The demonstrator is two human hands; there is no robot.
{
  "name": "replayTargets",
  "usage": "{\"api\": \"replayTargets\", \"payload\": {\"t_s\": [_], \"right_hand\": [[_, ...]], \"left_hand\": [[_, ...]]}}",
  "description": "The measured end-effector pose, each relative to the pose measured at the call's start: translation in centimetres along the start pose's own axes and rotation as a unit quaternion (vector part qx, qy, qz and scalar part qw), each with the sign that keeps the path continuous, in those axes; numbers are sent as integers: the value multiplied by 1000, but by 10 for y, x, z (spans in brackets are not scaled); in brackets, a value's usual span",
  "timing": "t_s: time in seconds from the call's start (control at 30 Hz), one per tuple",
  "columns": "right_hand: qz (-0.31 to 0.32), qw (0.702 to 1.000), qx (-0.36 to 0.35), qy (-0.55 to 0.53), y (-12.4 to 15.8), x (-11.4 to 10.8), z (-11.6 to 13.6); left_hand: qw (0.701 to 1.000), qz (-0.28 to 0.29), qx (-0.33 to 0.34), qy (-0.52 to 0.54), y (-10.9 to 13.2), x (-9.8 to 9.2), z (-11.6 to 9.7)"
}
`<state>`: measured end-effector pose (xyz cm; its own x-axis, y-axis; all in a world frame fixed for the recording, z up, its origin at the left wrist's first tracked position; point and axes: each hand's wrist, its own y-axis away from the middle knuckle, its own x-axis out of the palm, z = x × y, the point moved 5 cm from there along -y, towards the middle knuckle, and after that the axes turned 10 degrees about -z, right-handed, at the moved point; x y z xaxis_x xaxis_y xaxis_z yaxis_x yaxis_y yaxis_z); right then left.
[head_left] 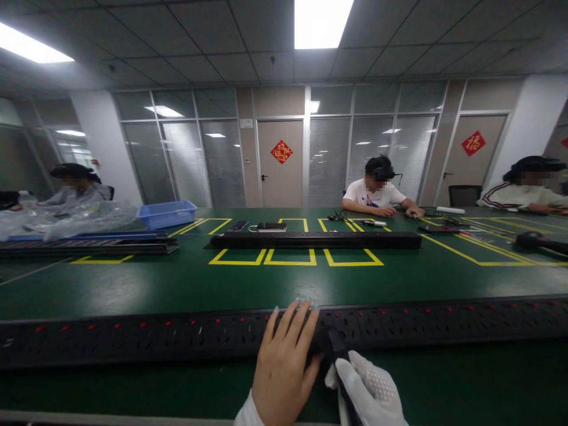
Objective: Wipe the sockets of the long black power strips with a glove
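Note:
A long black power strip (168, 340) runs across the near part of the table, with rows of sockets and small red marks along its length. My bare left hand (286, 361) lies flat over its middle, fingers stretched out and slightly apart. My right hand (373, 387), in a white glove with dotted grip, is closed around a black handheld tool (335, 346). The tool's upper end is against or just above the strip, beside my left thumb; its exact kind and working tip are hidden.
Another black strip (315, 239) lies farther back on the green table (177, 284). A blue bin (166, 214), plastic bags (89, 219) and dark rails (89, 245) are at left. Phones (271, 226) lie mid-table; a black tool (539, 242) is at right. Several people sit around the far side.

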<state>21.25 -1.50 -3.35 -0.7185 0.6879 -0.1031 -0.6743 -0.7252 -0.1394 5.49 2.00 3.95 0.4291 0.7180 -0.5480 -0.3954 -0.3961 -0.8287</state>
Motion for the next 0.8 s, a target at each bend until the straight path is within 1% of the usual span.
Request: {"api": "replayTargets", "payload": {"t_s": [0.07, 0.13, 0.2, 0.23, 0.33, 0.43, 0.53, 0.6, 0.7, 0.8], "right_hand": [[9, 998, 31, -47, -5, -1, 6], [46, 993, 47, -102, -9, 0, 19], [63, 982, 75, -162, -13, -4, 33], [66, 979, 86, -170, -15, -7, 40], [31, 985, 77, -149, -21, -24, 56], [36, 985, 104, -135, -23, -32, 62], [55, 982, 142, -111, -21, -30, 61], [66, 982, 157, -82, -19, -26, 59], [80, 983, 156, -62, -19, -19, 56], [92, 982, 152, -65, -21, -15, 52]], "left_hand": [[1000, -3, 0, -6, 0, 0, 0], [1000, -12, 4, -13, 1, 0, 0], [999, -23, 15, -19, 1, 1, 0], [999, -26, 22, -21, 1, 1, 1], [999, -25, 35, -23, 1, 2, 1], [999, -16, 21, -18, 0, 0, 1], [1000, -13, 5, -13, -2, -2, 0], [1000, -15, 9, -10, -3, -3, -1], [1000, -20, 14, -8, -3, -2, -1], [999, -28, 15, -8, -2, -1, 0]]}}
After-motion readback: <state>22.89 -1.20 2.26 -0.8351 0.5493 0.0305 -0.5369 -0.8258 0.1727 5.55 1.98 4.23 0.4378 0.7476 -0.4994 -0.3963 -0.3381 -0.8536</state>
